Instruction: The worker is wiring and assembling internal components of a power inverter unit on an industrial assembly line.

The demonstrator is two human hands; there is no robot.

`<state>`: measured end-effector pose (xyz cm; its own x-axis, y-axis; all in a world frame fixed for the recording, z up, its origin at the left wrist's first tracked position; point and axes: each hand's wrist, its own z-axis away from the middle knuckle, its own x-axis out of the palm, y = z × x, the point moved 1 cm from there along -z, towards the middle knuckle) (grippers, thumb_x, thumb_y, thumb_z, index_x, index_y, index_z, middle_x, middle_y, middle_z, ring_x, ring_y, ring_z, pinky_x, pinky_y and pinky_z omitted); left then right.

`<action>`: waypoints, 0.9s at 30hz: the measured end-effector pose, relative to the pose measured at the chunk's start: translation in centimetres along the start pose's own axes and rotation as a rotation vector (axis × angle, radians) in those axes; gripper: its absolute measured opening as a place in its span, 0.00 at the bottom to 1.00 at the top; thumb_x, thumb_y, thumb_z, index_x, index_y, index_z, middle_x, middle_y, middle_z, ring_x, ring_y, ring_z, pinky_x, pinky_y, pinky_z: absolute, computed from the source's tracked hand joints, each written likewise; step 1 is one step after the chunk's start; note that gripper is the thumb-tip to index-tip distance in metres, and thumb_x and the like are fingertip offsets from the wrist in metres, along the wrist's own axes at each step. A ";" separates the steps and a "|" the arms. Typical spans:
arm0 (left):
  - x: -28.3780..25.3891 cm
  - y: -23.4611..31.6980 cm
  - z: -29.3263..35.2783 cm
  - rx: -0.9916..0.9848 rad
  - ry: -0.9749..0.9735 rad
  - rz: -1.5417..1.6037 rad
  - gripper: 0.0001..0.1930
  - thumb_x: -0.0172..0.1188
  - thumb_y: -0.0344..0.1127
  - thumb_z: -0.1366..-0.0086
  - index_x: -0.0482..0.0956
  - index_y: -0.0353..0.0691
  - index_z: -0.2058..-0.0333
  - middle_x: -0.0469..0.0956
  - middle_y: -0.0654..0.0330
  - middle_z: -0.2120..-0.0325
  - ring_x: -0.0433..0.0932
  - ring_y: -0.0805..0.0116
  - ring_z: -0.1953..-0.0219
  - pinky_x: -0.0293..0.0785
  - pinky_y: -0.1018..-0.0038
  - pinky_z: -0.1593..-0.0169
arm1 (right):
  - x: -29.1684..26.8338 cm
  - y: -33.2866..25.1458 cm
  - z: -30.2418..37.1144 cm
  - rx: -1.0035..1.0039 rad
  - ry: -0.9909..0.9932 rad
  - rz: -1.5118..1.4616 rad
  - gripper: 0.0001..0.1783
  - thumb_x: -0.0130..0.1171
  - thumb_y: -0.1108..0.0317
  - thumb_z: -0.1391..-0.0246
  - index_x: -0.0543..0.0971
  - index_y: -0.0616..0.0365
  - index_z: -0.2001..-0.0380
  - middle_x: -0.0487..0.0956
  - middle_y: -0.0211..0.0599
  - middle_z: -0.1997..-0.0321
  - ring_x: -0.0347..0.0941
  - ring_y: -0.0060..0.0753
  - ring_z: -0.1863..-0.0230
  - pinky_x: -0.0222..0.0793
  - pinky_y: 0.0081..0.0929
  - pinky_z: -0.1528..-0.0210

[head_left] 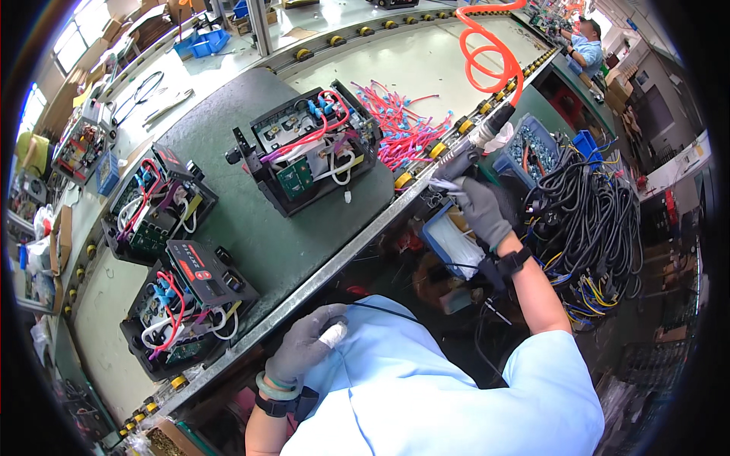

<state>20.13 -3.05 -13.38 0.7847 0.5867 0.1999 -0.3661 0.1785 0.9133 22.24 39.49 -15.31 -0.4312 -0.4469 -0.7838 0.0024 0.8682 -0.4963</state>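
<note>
1. Head view, the surroundings: a long workbench with a dark green mat runs slantwise past me, its metal edge set with yellow rollers; beyond it, further benches, blue bins and, far off past my right fingers, another person at work.

2. My right hand, in a grey glove, is wrapped shut round the grip of an air screwdriver; the tool rises just above my knuckles, and its orange coiled hose loops away beyond it; a blue bin of small parts sits just beside the tool, and a heap of black cables lies just outside that hand.

3. My left hand, also gloved grey, is curled closed against my chest at the bench edge, pinching something small and white; what it is, I cannot tell.

4. Between and beyond my fingers: an open black unit with red and white wiring; red leads with blue terminals lie toward my right hand; two more open units stand beyond my left.
</note>
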 end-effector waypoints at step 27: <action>5.1 5.9 -4.7 0.410 0.153 0.470 0.26 0.50 0.48 0.27 0.64 0.36 0.39 0.67 0.69 0.74 0.61 0.82 0.78 0.61 0.83 0.73 | 2.7 -25.3 -2.8 -0.002 0.223 -1.521 0.07 0.51 0.71 0.40 0.73 0.62 0.63 0.68 0.28 0.80 0.58 0.14 0.84 0.51 0.16 0.84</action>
<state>19.62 4.68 -8.66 0.4955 0.6406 0.5866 -0.4085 -0.4242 0.8082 18.46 16.90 -3.77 -0.1463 -0.8426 0.5182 -0.5524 -0.3649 -0.7494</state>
